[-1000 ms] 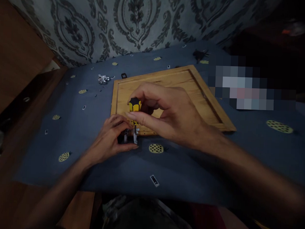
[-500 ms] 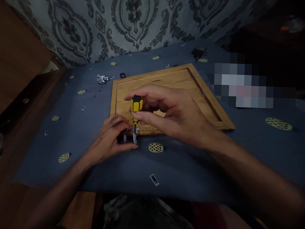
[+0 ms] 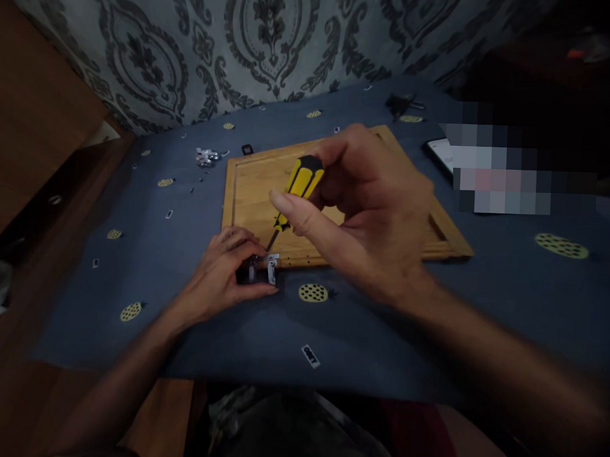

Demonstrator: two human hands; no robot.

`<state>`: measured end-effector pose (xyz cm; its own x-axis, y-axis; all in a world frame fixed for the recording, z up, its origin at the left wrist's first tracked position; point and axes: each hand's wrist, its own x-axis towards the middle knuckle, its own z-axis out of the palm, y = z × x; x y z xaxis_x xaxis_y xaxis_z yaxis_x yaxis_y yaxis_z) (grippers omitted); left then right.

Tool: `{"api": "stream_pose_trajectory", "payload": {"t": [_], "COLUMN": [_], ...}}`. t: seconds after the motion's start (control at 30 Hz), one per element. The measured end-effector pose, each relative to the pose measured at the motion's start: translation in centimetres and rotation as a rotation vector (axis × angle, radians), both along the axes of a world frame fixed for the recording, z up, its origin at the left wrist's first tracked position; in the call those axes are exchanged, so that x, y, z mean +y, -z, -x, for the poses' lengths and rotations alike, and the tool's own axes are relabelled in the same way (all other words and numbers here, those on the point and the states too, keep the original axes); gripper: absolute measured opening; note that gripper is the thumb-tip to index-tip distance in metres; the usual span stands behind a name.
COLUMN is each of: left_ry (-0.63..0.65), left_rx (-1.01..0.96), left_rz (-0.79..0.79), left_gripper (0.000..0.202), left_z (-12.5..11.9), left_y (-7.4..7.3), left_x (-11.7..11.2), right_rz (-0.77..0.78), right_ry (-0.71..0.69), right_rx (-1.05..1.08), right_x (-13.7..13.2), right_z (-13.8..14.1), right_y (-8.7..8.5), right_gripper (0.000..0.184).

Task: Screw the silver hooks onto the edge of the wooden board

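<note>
One screwdriver (image 3: 305, 178), one metal hinge (image 3: 272, 269), near edge of a wooden board (image 3: 256, 187)

Item: right hand (image 3: 380, 224). Thumb and fingers closed on the black-and-yellow handle; screwdriver tilted, handle leaning right, tip down by the hinge. Whether the tip sits in a screw slot, I cannot tell.

Item: left hand (image 3: 218, 269). Fingers bent about the hinge, thumb on the near side; how firmly they press is hidden.

Item: hinge, by its look. At the board's near edge, towards the left corner, partly covered by the left hand.

Recommended handling, in my judgement: stand the shaft upright over the screw, seat the tip fully, press down while turning. Hinge pinned flat; left fingertips clear of the tip, which could slip at this slant.

Containers: I see no box or dish. Loose on the tablecloth (image 3: 181, 344), left of the board: shiny metal parts (image 3: 207, 157) in a cluster, with small bits (image 3: 191, 190) nearby, easily lost; a cup would suit them.
</note>
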<state>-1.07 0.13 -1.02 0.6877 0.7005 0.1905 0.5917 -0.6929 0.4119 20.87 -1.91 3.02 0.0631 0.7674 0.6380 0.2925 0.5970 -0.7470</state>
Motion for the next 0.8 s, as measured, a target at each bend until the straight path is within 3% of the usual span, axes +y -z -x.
{"api": "stream_pose_trajectory", "payload": {"t": [0.23,0.8], "left_ry": [-0.017,-0.03], "left_rx": [0.026,0.051], "left_rz": [0.015,0.052], "left_gripper": [0.039,0.04], "left_z": [-0.1,-0.1], "left_y": [-0.2,-0.4], "left_x": [0.0,0.0], "right_rz": [-0.025,-0.011], "right_ry": [-0.114,-0.156], "right_rx": [-0.023,-0.077], "right_x": [0.6,0.4], "right_z": [0.0,-0.1], "right_y": [1.2,1.0], "right_gripper": [0.018,0.018]}}
